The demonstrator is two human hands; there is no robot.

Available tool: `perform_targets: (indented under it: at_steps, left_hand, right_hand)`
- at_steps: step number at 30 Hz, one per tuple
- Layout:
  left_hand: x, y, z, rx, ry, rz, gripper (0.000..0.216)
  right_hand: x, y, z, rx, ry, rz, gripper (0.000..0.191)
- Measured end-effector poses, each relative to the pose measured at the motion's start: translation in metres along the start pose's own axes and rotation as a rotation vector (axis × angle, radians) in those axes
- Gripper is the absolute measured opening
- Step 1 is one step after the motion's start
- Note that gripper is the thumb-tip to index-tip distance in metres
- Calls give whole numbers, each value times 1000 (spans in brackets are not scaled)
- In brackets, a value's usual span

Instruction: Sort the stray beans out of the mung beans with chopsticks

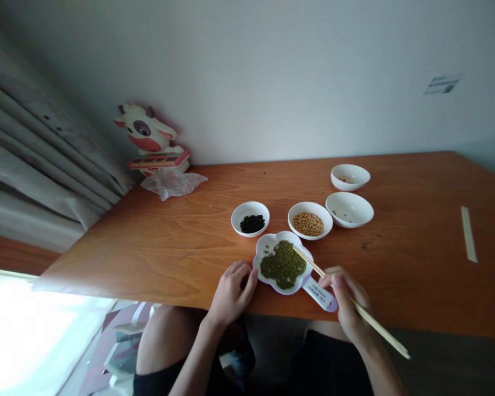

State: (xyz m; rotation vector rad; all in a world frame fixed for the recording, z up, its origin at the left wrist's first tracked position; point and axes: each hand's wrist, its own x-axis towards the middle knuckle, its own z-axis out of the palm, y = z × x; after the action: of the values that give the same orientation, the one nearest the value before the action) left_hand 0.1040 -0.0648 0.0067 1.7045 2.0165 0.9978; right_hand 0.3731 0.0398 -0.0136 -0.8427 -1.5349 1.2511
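My right hand (pixel 348 300) is closed around a pair of wooden chopsticks (pixel 371 319). Their tips reach into green mung beans (pixel 286 264) heaped in a flower-shaped white dish (pixel 259 247) with a purple rim and a labelled handle (pixel 319 294). A few darker beans lie at the dish's left side. On the table's front edge rests my left hand (pixel 233 291), fingers loosely bent and thumb apart, at the left rim of the dish and holding nothing. Behind the dish stand a white bowl (pixel 237 215) of black beans and a white bowl (pixel 293 212) of yellow soybeans.
Right of the soybeans, one white bowl (pixel 358 206) holds a few small beans; another bowl (pixel 361 179) behind it has some bits inside. A cow-shaped toy keyboard (pixel 152 135) and crumpled plastic bag (pixel 175 184) are at back left. A pale strip (pixel 469 234) lies far right.
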Motion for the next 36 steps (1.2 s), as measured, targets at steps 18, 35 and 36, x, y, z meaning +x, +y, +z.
perform_targets:
  at_steps: [18,35,36]
  left_hand:
    - [-50,81,52,-485,-112,-422,53]
    - [-38,87,101,-1340,-199,-711,62]
    - [-38,87,98,-1360,-187,-714,61]
  right_hand:
    - [5,35,-21,487,53,91,29]
    - [1,38,-19,473,25,185,33]
    - [2,39,-18,466,23,189,34]
